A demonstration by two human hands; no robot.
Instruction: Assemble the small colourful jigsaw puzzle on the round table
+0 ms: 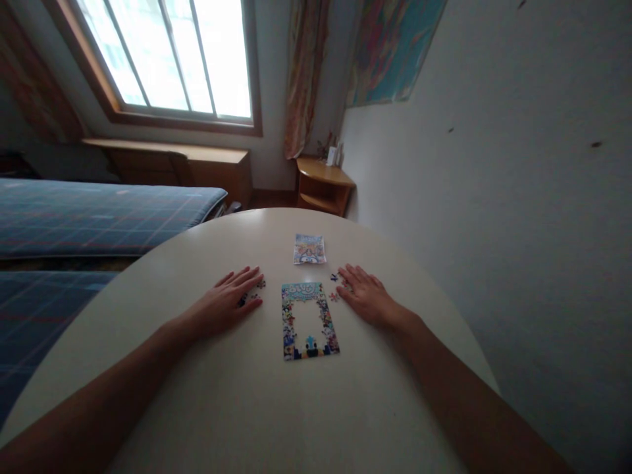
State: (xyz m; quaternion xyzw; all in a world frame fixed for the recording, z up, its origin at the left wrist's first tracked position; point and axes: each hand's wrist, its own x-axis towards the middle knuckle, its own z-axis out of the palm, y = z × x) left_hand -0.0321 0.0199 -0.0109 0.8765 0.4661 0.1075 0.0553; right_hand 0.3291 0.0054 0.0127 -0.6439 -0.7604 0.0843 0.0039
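A partly assembled jigsaw puzzle (pixel 289 329) lies between my hands, its colourful border joined around a bare middle. My left hand (pixel 232 297) rests palm down to its left, fingers stretched, over several loose puzzle pieces (pixel 261 284) that peek out by the fingertips and thumb. On the other side my right hand (pixel 364 293) lies flat with fingers spread, partly covering more loose pieces; a reddish puzzle piece (pixel 334 297) and a dark puzzle piece (pixel 334 277) show beside its fingers. Beyond the puzzle is a small printed picture sheet (pixel 309 249) with a similar cartoon design.
Everything lies on a round, pale table (pixel 237 408). A bed with a blue plaid mattress (pixel 99 217) stands close at the left, and a white wall (pixel 494 197) runs along the right. Past the far edge are a wooden corner shelf (pixel 323 172) and a wooden desk (pixel 217 153) under the window.
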